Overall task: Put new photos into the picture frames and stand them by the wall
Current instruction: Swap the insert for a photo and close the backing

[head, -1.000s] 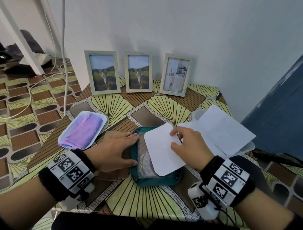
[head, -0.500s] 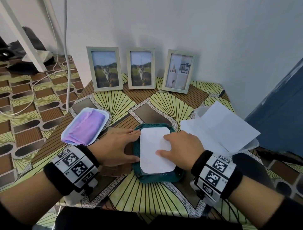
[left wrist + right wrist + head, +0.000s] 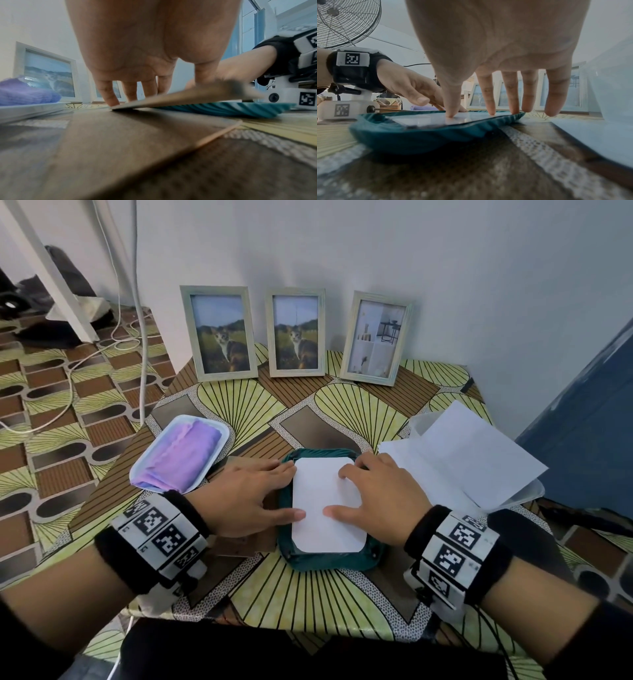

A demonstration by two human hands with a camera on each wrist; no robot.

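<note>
White photo point(image 3: 327, 508), face down, lies in the teal frame point(image 3: 329, 559) near the table's front edge, pressed by straight fingers of the left hand point(image 3: 246, 498) and right hand point(image 3: 380, 501); uneven pressure could skew or crease it.

Hidden and unclear, as I see it from here

White sheet point(image 3: 327, 506) lies blank side up, its printed face unseen; it covers whatever sits on the teal cloth point(image 3: 329, 559). Brown boards point(image 3: 245, 539) mostly under my left hand point(image 3: 246, 501). Both wrist views blur the near table point(image 3: 308, 594). Paper stack's point(image 3: 472, 460) faces unreadable.
</note>
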